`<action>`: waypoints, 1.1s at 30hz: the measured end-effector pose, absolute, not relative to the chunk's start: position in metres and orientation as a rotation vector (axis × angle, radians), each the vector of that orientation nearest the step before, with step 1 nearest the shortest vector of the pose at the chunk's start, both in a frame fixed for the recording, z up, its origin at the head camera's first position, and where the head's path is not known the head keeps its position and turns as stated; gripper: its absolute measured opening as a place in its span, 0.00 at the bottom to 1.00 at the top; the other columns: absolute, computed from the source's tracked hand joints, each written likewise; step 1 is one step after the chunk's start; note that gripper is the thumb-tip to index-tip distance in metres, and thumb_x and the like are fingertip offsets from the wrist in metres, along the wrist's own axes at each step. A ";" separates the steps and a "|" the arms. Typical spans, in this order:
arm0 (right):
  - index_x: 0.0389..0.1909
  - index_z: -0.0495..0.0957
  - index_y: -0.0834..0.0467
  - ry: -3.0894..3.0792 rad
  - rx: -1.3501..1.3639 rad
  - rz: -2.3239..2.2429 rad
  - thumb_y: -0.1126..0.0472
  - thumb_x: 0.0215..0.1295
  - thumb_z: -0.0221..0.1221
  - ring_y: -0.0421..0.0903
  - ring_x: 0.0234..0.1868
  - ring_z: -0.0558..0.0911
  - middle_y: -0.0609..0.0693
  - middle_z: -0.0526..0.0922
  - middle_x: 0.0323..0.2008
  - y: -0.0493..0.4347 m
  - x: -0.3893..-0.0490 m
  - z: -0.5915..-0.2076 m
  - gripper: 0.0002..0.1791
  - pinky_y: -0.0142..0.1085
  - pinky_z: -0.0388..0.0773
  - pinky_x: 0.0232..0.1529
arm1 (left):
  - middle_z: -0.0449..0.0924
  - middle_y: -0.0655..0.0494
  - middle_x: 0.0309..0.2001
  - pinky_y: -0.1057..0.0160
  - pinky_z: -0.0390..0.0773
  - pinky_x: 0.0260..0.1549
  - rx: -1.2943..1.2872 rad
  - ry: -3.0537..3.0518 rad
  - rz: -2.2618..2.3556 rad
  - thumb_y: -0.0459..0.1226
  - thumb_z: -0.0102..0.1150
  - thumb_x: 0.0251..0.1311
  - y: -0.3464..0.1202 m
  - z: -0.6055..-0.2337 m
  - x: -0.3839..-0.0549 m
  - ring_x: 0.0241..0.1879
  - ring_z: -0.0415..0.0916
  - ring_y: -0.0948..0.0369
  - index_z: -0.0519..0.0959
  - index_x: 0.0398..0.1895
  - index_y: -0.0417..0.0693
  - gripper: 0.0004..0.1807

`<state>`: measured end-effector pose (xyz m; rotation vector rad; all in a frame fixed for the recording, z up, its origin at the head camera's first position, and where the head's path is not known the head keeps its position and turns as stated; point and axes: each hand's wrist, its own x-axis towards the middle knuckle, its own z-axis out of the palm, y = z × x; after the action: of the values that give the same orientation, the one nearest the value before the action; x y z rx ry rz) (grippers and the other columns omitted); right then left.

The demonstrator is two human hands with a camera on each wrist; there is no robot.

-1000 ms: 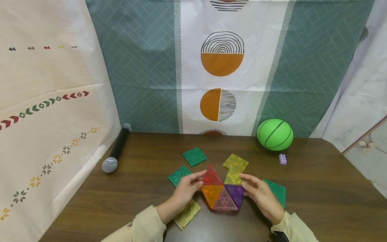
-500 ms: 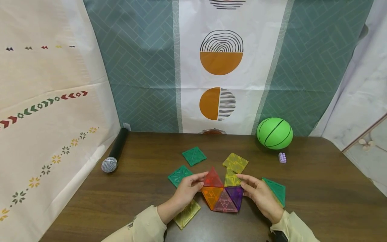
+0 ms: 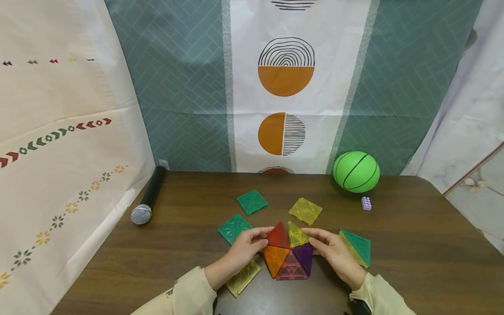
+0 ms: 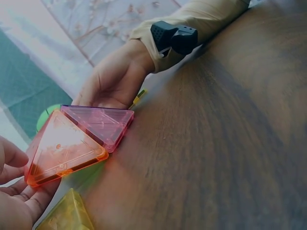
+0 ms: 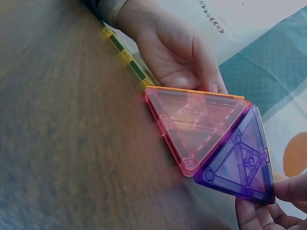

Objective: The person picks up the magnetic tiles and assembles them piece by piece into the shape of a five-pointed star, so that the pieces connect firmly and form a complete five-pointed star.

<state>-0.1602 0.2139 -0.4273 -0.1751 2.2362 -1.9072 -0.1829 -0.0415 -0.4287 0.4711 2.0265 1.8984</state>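
Observation:
Several triangular magnetic tiles are joined edge to edge between the two hands in the head view. Red (image 3: 278,236), orange (image 3: 276,260), pink (image 3: 291,267), purple (image 3: 304,256) and yellow (image 3: 296,235) triangles fan round one shared corner, with a narrow gap between red and yellow. At the left side, my left hand (image 3: 243,248) pinches the red and orange tiles. My right hand (image 3: 334,253) pinches the yellow and purple tiles from the right. Both wrist views show the pieces tilted as a shallow pyramid, the pink tile (image 5: 194,127) low near the table.
Green square tiles (image 3: 252,202) and a yellow one (image 3: 305,211) lie behind the hands. Yellow tiles (image 3: 244,278) sit under the left wrist, a green tile (image 3: 360,246) beyond the right hand. A microphone (image 3: 151,192), green ball (image 3: 356,172) and purple toy brick (image 3: 366,203) stand farther off.
The red and yellow triangles have swung toward each other, narrowing the gap between them. Orange and purple tilt more steeply, and the right hand has come slightly left.

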 end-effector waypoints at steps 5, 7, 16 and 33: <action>0.64 0.67 0.70 2.262 -0.252 -1.872 0.59 0.73 0.50 0.33 0.43 0.80 0.70 0.68 0.64 0.213 -0.160 -0.429 0.25 0.30 0.81 0.44 | 0.78 0.38 0.53 0.74 0.79 0.39 0.552 2.096 1.812 0.34 0.56 0.66 -0.041 -0.429 -0.182 0.43 0.78 0.61 0.72 0.63 0.37 0.23; 0.63 0.68 0.70 2.281 -0.264 -1.856 0.59 0.73 0.50 0.32 0.43 0.80 0.71 0.69 0.63 0.213 -0.159 -0.429 0.24 0.29 0.81 0.44 | 0.77 0.39 0.56 0.74 0.78 0.40 0.602 2.140 1.761 0.38 0.59 0.64 -0.040 -0.429 -0.182 0.46 0.78 0.60 0.71 0.64 0.39 0.26; 0.59 0.74 0.66 2.447 -0.222 -1.774 0.61 0.72 0.51 0.36 0.52 0.79 0.64 0.75 0.61 0.208 -0.161 -0.430 0.19 0.28 0.79 0.44 | 0.69 0.48 0.64 0.61 0.73 0.52 0.796 2.335 1.517 0.45 0.69 0.54 -0.040 -0.429 -0.182 0.57 0.67 0.55 0.62 0.71 0.53 0.41; 0.59 0.73 0.65 2.605 -0.430 -1.551 0.56 0.66 0.59 0.36 0.31 0.77 0.60 0.81 0.42 0.211 -0.167 -0.430 0.25 0.31 0.79 0.30 | 0.72 0.50 0.57 0.61 0.78 0.49 0.793 2.543 1.332 0.47 0.70 0.53 -0.033 -0.428 -0.183 0.52 0.73 0.56 0.64 0.69 0.51 0.41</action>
<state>-0.1671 0.2107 -0.4299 -0.4302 2.6054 -1.5514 -0.1827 -0.0330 -0.4280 0.7931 2.5431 1.3317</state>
